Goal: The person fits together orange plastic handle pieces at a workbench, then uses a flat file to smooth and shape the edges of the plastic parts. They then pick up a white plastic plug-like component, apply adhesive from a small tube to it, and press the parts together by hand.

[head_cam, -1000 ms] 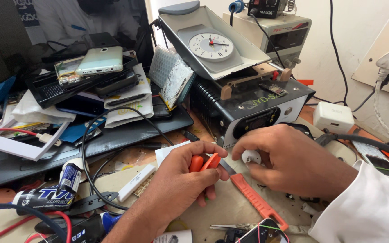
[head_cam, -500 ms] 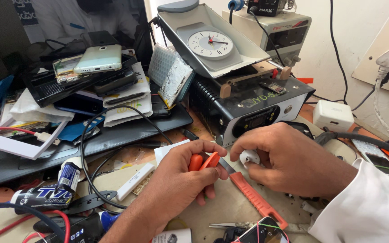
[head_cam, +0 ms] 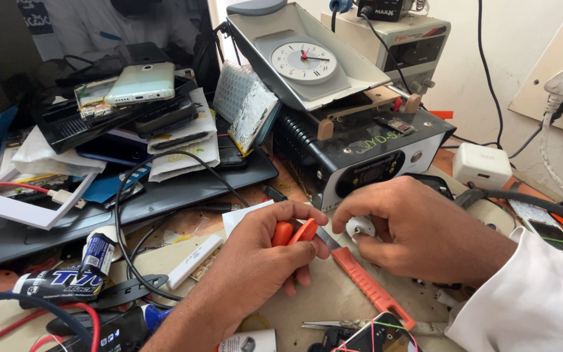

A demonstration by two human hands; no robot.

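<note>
Crowded bench. Left hand (head_cam: 265, 251) closed around the orange handles of a small cutter (head_cam: 292, 232), its metal tip pointing right toward the small white part (head_cam: 360, 226). Right hand (head_cam: 418, 229) pinching that white part between thumb and fingertips, just in front of the black machine (head_cam: 360, 153). Tool tip and part almost meeting, low at the middle of the bench (contact itself too small to make out).

Directly below the hands, an orange utility knife (head_cam: 373, 288) lying slantwise. Close behind, the black machine with a white clock (head_cam: 304, 63) propped on top. To the left, a black cable (head_cam: 128, 251) looping over the surface, a white stick-shaped piece (head_cam: 195, 260), a glue tube (head_cam: 63, 281); farther back, a heap of phones (head_cam: 139, 83) and papers. To the right, a white adapter (head_cam: 482, 165) and a thick grey hose (head_cam: 535, 202).

Little open room: only a bare patch of brown surface under the left wrist, hemmed in on every side.
</note>
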